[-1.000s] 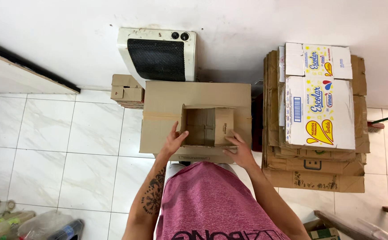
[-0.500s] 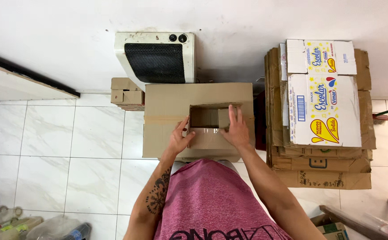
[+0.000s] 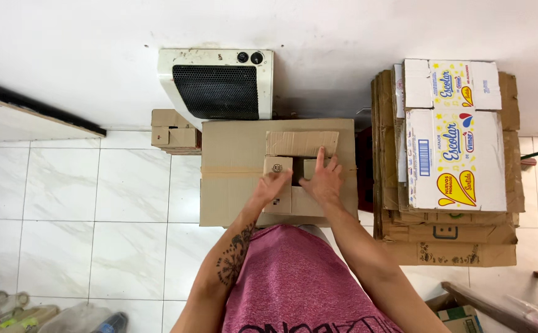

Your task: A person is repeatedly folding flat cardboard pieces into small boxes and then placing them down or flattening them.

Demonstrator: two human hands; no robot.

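Both hands press flat, fingers spread, on the small cardboard box's flaps atop a larger carton: left hand, right hand. Box contents are hidden; left fingertips blur.

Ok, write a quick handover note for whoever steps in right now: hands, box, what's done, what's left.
Left hand: flat on the small box's left flap, pressing it in.
Right hand: flat on the right flap, fingers toward the far flap.
Small box sits on the big box, in front of the heater; flattened cardboard stack to the right.
Done: side flaps nearly folded in.
Left: far flap is up, top gap open.
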